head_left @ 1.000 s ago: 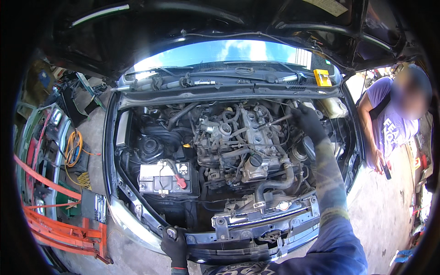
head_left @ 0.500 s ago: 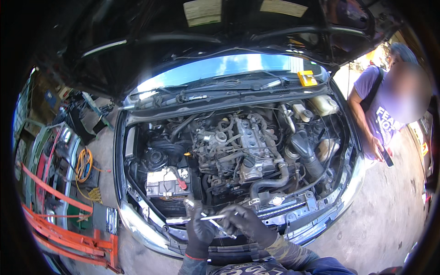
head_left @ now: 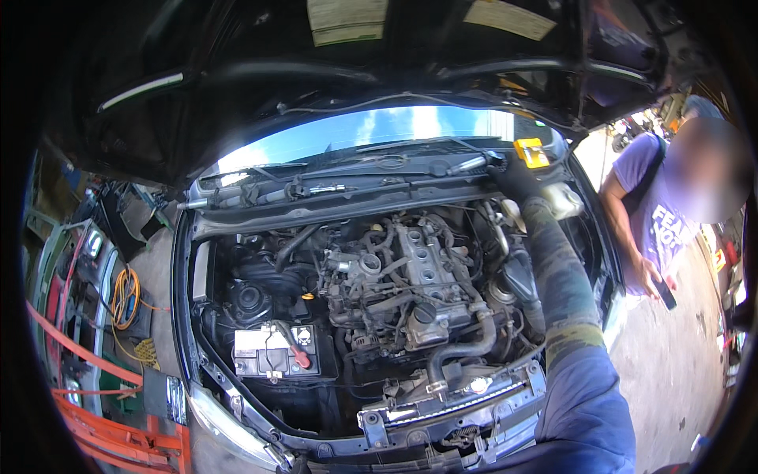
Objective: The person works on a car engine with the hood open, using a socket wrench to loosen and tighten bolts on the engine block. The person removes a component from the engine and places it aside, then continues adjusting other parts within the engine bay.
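Note:
My right hand (head_left: 517,177), in a black glove, reaches far across the engine bay to the cowl below the windscreen. Its fingers are at the right end of a silver metal tool (head_left: 467,165) lying there; dark and indistinct, they do not show whether they grip it. Beside that hand stands a small yellow box (head_left: 531,153). At the lower edge only a dark scrap of what seems my left hand (head_left: 295,464) shows, its fingers hidden. Next to it is a shiny metal end (head_left: 273,455). Before me lies the uncovered engine (head_left: 410,268).
The black bonnet (head_left: 442,39) is raised overhead. The battery (head_left: 272,353) sits at the near left of the bay, the radiator (head_left: 458,404) at the front. A person (head_left: 643,189) holding a phone (head_left: 665,295) stands at the right. Orange metal framing (head_left: 126,442) stands at the left.
My right hand has left the silver bar tool both hands held at the front of the car and reached forward to the cowl. My left hand has dropped almost out of view.

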The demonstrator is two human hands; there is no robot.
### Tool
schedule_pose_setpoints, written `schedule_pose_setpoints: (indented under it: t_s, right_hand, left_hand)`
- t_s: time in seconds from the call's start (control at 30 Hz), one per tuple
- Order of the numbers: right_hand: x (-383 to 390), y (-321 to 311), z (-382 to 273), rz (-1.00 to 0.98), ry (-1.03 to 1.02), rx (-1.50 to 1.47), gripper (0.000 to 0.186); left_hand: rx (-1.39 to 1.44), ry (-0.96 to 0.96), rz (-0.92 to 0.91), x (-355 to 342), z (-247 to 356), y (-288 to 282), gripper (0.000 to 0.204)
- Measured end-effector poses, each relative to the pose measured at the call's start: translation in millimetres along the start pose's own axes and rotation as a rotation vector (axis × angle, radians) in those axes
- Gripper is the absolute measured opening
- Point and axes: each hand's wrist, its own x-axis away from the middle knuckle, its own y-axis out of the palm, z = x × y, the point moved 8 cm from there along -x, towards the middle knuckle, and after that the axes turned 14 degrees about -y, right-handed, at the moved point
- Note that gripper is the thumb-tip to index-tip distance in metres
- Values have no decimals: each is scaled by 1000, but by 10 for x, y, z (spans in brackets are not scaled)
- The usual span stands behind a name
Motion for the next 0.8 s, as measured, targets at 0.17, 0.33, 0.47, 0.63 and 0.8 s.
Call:
schedule_pose_setpoints:
  t_s: [0.17, 0.33, 0.47, 0.63, 0.8]
  right_hand:
    - [-313, 345, 290, -63, 179, 183, 70]
    - [-331, 271, 346, 131, 53, -15, 51]
    - [-292, 11, 352, 319, -65, -140, 42]
    - [128, -467, 128, 474, -71, -295, 29]
    - [924, -492, -371, 397, -189, -893, 30]
  left_hand:
    - [223, -143, 182, -29, -239, 115, 42]
    - [184, -193, 77, -104, -290, 74, 45]
    - [64, -202, 17, -141, -387, 3, 52]
    - [-140, -47, -15, -220, -401, -16, 46]
    - [359, -179, -25, -310, -488, -49, 23]
